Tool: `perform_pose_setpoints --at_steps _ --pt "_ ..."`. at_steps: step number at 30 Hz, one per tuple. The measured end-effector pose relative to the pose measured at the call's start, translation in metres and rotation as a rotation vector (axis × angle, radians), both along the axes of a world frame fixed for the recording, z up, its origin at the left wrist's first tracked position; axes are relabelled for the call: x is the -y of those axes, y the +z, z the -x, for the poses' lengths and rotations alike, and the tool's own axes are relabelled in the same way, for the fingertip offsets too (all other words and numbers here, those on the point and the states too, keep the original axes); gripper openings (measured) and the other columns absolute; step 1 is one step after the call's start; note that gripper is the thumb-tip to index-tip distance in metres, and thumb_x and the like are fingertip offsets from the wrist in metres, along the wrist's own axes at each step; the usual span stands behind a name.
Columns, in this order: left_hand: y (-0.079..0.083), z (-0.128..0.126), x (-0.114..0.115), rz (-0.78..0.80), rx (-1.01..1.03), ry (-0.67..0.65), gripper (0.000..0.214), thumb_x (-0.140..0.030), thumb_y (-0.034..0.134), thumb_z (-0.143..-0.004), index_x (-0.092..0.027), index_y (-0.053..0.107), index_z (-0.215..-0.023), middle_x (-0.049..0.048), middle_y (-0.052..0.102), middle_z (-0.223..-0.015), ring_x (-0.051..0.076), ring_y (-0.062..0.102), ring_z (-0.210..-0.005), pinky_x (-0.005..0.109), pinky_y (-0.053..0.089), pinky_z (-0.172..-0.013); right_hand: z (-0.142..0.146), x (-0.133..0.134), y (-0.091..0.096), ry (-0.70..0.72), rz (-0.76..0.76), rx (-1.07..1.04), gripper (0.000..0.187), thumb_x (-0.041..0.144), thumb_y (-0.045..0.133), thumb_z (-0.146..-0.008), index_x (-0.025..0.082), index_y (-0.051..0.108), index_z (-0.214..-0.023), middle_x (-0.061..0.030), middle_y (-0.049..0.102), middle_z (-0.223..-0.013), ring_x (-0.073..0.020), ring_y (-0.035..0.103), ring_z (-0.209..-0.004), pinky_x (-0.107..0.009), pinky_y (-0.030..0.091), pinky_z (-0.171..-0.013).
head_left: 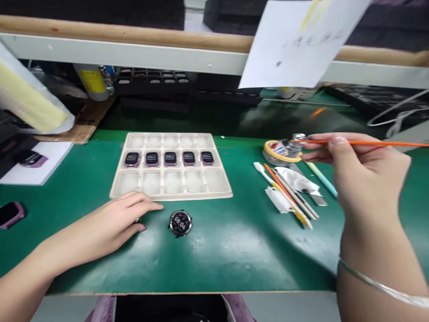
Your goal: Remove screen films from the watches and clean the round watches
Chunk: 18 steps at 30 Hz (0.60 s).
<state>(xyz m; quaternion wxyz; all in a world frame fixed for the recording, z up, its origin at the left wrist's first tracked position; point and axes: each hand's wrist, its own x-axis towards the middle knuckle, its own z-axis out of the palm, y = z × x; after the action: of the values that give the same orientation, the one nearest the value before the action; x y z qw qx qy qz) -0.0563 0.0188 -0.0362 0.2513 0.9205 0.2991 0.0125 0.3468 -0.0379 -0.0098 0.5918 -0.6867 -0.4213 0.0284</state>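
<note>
My left hand (119, 219) lies flat on the green mat (234, 250), fingers stretched toward a round black watch face (180, 222) showing 08:04, a little apart from it. My right hand (365, 179) is raised at the right, fingers pinched round a thin orange stick (378, 143) that points left over a roll of tape (279, 152). A beige tray (223, 188) behind the left hand holds a middle row of several purple square watches (170, 158); its other pockets look bare.
Several pens, sticks and a white wipe (291, 188) lie right of the tray. A purple watch (11, 213) sits at the far left edge, another (33, 159) on white paper. A hanging paper sheet (298, 40) and black trays (152, 78) are behind.
</note>
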Motion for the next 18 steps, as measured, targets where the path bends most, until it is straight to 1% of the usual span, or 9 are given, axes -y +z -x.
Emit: perform_pose_setpoints --at_steps 2,5,8,10,12,15,18 --pt "-0.005 -0.004 0.004 -0.079 0.018 0.02 0.043 -0.037 0.057 -0.097 -0.037 0.05 -0.139 0.0026 0.059 -0.134 0.023 0.059 -0.12 0.036 0.051 -0.099 -0.029 -0.006 0.002 -0.119 0.034 -0.04 0.018 0.014 0.058 -0.09 0.015 0.074 -0.083 -0.0101 0.074 -0.08 -0.0143 0.067 -0.059 -0.03 0.056 -0.066" --pt "-0.016 -0.02 0.019 -0.179 0.063 0.052 0.05 -0.053 0.057 -0.094 -0.029 0.053 -0.137 0.007 0.062 -0.131 0.028 0.062 -0.117 0.042 0.053 -0.098 -0.059 -0.016 -0.001 -0.194 0.115 -0.036 0.013 0.011 0.062 -0.086 0.012 0.075 -0.084 -0.0121 0.075 -0.08 -0.0141 0.065 -0.055 -0.029 0.052 -0.06" --pt "-0.028 -0.039 0.038 -0.281 0.106 0.088 0.059 -0.056 0.054 -0.094 -0.02 0.051 -0.139 0.0125 0.064 -0.13 0.031 0.063 -0.114 0.045 0.055 -0.093 -0.07 -0.026 -0.007 -0.21 0.209 -0.032 0.011 0.011 0.064 -0.083 0.01 0.075 -0.085 -0.0143 0.076 -0.083 -0.0149 0.066 -0.056 -0.028 0.05 -0.057" --pt "-0.034 -0.048 0.046 -0.311 0.125 0.105 0.057 -0.054 0.054 -0.095 -0.016 0.053 -0.137 0.0142 0.065 -0.126 0.032 0.064 -0.11 0.046 0.056 -0.09 -0.07 -0.031 -0.009 -0.203 0.259 -0.048 0.012 0.011 0.062 -0.085 0.009 0.075 -0.084 -0.016 0.076 -0.084 -0.0155 0.066 -0.057 -0.028 0.05 -0.056" --pt "-0.036 -0.054 0.049 -0.276 0.125 0.121 0.049 -0.05 0.054 -0.096 -0.016 0.056 -0.131 0.0136 0.066 -0.121 0.03 0.064 -0.107 0.046 0.056 -0.089 -0.068 -0.033 -0.01 -0.196 0.291 -0.064 0.015 0.011 0.059 -0.087 0.008 0.074 -0.084 -0.0172 0.076 -0.086 -0.0159 0.067 -0.059 -0.029 0.052 -0.056" --pt "-0.033 -0.056 0.051 -0.152 0.107 0.16 0.04 -0.042 0.055 -0.097 -0.019 0.057 -0.129 0.0116 0.063 -0.122 0.028 0.062 -0.108 0.046 0.054 -0.092 -0.063 -0.031 -0.007 -0.201 0.317 -0.058 0.017 0.011 0.056 -0.088 0.008 0.073 -0.088 -0.0171 0.076 -0.09 -0.0153 0.068 -0.061 -0.03 0.054 -0.061" --pt "-0.029 -0.055 0.057 -0.057 0.106 0.205 0.041 -0.038 0.058 -0.096 -0.021 0.053 -0.133 0.0104 0.06 -0.127 0.028 0.059 -0.115 0.048 0.051 -0.098 -0.053 -0.026 -0.002 -0.227 0.362 -0.005 0.016 0.009 0.058 -0.087 0.01 0.074 -0.085 -0.0155 0.075 -0.084 -0.0184 0.069 -0.065 -0.036 0.054 -0.07"
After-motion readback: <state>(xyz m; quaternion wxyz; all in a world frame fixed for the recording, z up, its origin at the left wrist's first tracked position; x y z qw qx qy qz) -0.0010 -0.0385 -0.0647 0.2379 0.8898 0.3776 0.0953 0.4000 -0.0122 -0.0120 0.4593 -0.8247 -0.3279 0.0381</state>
